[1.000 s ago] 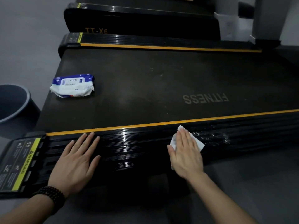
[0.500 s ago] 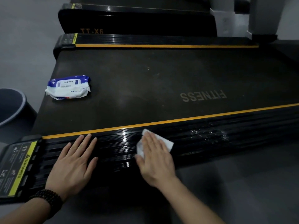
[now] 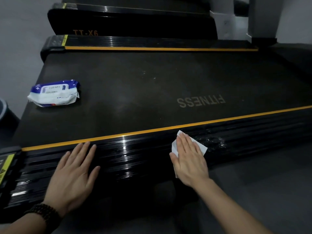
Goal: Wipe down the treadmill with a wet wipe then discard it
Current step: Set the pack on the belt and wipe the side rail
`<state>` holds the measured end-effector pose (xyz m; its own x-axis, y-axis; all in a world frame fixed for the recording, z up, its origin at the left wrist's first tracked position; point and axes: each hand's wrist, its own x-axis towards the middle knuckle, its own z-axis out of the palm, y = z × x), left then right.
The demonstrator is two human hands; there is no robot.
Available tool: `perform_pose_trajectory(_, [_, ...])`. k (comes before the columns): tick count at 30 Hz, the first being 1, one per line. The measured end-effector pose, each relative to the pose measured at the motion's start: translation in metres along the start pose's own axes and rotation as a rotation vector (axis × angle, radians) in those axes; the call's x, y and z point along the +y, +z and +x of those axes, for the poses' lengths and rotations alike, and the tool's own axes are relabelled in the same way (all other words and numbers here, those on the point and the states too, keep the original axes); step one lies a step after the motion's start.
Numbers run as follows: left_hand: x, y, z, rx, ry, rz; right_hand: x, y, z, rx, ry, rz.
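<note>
1. Treadmill (image 3: 152, 85): dark belt with black ribbed side rail (image 3: 135, 154) edged by a yellow stripe. Both hands rest on this near rail.
2. Wipe (image 3: 200, 146): white, flattened under the right hand (image 3: 189, 159); corners show past the fingertips and at the thumb side.
3. Right hand: flat, fingers together, pressing the wipe to the rail, not clenched round it.
4. Left hand (image 3: 74, 173): open, empty, palm down on the rail, well apart from the right; seemingly a brace.
5. Wet streaks (image 3: 214, 141): just beyond the right hand's outer side.
6. Pack (image 3: 54, 93): on the belt, ahead of the left hand.
7. Step judged: wiping the rail, discard not yet due.
8. Next move calls for steady pressure along the ribs toward the dry stretch between the hands.
</note>
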<state>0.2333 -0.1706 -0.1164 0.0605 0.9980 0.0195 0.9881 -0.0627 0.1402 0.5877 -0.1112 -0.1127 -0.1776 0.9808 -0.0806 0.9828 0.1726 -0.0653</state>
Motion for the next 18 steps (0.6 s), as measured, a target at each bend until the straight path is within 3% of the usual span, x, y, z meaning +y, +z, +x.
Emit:
perform_pose_trajectory(7, [0.134, 0.018, 0.049, 0.007, 0.111, -0.035, -0.001, 0.001, 0.002, 0.012, -0.005, 0.027])
perform_pose_trajectory(13, [0.140, 0.026, 0.051, -0.006, 0.091, 0.030, 0.016, -0.003, 0.002, -0.031, -0.069, 0.057])
perform_pose_trajectory(18, [0.143, 0.025, 0.053, -0.040, 0.096, 0.047, 0.099, -0.012, 0.019, -0.014, 0.031, 0.034])
